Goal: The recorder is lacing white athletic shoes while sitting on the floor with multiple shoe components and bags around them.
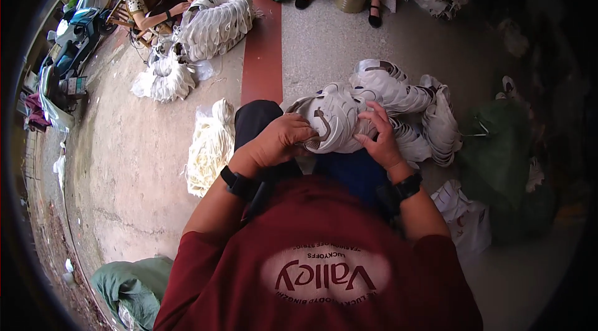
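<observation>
Here the left hand (280,139) clamps its fingers on the near left side of a bundle of pale grey cut pieces (339,120) held over the person's lap. The right hand (379,138) grips the bundle's right side, fingers curled over it. Beyond the right hand lie more grey stacks (430,113); left of the left hand, a cream pile (210,144) rests on the floor (143,156).

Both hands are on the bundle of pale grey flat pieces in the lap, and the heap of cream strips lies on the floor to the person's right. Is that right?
Not quite. Both the left hand and the right hand do rest on the bundle of pale grey flat pieces in the lap, but the heap of cream strips lies on the floor to the person's left, not the right. The head view shows it.
</observation>
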Motion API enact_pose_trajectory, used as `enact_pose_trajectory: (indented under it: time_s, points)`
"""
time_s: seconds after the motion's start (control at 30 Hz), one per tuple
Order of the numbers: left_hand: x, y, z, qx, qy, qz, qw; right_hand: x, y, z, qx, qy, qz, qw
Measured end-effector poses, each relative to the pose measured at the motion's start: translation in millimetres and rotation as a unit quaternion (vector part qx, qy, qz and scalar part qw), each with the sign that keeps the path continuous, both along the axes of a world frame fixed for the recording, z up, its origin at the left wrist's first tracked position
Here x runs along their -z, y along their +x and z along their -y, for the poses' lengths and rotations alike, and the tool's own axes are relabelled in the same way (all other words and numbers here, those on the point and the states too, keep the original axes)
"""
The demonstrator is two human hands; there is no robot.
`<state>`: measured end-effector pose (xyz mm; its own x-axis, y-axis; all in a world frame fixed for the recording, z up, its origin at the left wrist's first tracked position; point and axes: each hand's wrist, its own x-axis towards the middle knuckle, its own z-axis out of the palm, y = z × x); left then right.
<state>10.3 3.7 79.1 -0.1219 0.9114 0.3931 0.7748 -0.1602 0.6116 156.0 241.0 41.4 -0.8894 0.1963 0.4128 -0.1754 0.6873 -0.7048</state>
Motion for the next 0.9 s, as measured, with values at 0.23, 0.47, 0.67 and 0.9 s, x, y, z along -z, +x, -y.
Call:
enact_pose_trajectory:
  time_s: [0.23,0.47,0.67,0.9]
  points:
    - [22,5,-19,-0.01,0.032,-0.098,0.995,43,30,19,0.203,-0.457,0.031,0.865]
    - [43,3,-12,-0.069,0.045,-0.097,0.992,44,25,13,0.191,-0.71,-0.034,0.677]
    - [56,0,-13,-0.107,0.084,0.012,0.991,27,10,25,-0.007,-0.808,-0.039,0.587]
    - [42,-1,-5,-0.116,0.049,0.051,0.991,38,-28,40,-0.104,-0.719,-0.074,0.684]
